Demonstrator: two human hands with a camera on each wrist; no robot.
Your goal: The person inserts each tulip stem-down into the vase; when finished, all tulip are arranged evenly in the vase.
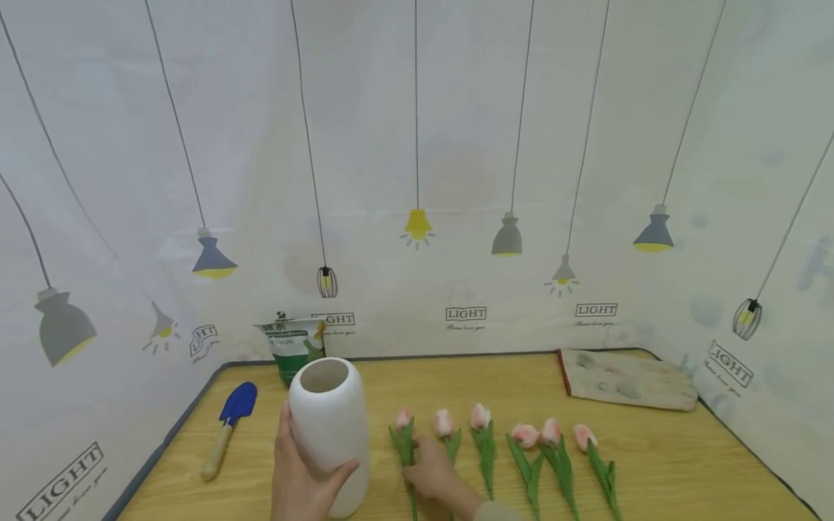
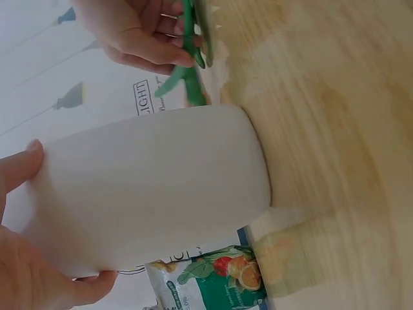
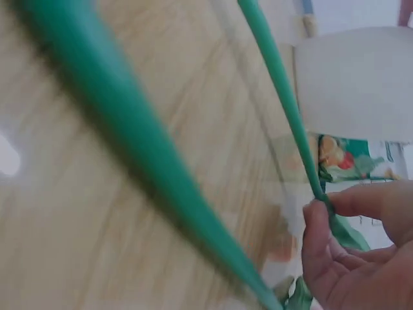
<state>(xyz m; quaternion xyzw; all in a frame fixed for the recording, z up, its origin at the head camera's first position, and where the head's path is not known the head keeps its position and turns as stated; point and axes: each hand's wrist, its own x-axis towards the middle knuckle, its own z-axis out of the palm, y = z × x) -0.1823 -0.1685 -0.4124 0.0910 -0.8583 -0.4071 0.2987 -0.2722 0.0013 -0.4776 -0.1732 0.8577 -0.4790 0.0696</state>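
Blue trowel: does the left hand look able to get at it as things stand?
Probably not: the left hand grips the white vase. If it let go, the way looks free, since nothing shows between that hand and the blue trowel.

With my bare right hand (image 3: 361, 278) I pinch a slim, smooth green plant stem (image 3: 293, 116) near a flat green leaf (image 3: 348, 234). A blurred, thicker-looking green stem (image 3: 158, 161) slants across the pale wood-grain table (image 3: 77, 252). Beyond my grip are a rounded matte white vase (image 3: 355, 84) and a green-and-white fruit-printed packet (image 3: 352, 157).
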